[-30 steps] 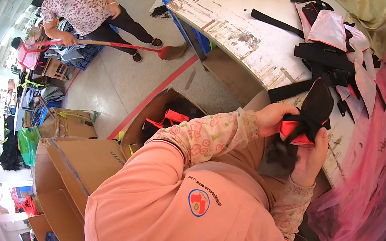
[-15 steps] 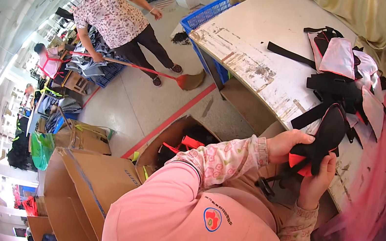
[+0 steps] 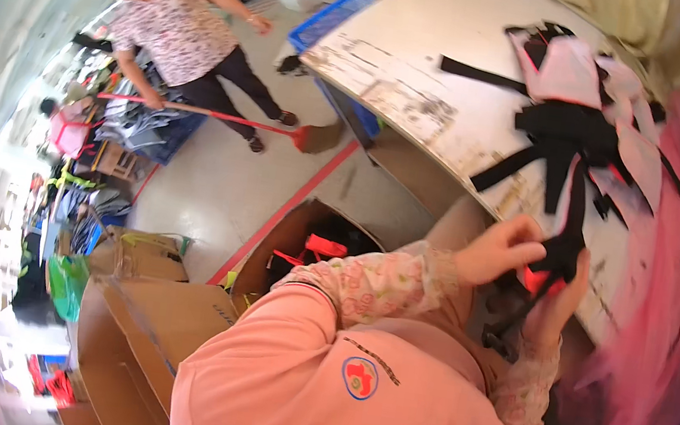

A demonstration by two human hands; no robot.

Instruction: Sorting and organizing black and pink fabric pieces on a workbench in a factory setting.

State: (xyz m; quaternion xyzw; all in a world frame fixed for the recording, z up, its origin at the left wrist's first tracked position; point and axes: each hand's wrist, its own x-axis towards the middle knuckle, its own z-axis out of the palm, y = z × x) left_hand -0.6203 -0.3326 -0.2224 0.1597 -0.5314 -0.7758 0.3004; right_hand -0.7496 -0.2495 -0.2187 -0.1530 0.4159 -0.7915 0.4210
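At the table's near edge I hold a black fabric piece (image 3: 562, 254) with a bright red-orange patch on its underside. My left hand (image 3: 498, 250) pinches its left side between thumb and curled fingers. Around the lower right side is my right hand (image 3: 557, 308), closed on it, its fingers partly hidden by the fabric. A black strap dangles from the piece between my hands. Just beyond lie black strap pieces (image 3: 564, 131) and pale pink panels with red edging (image 3: 570, 71), piled on the white table (image 3: 398, 47).
Pink netting (image 3: 672, 259) hangs over the table's right side. An open carton (image 3: 264, 254) with black and red items stands left of my left arm, near more cartons (image 3: 143, 315). A person (image 3: 178, 33) on the far left holds a broom (image 3: 316, 138). A blue crate (image 3: 328, 15) sits behind the table.
My left hand has shifted its grip, its fingers now bent over the fabric's left side. The black piece looks narrower and more folded. The whole view has shifted slightly.
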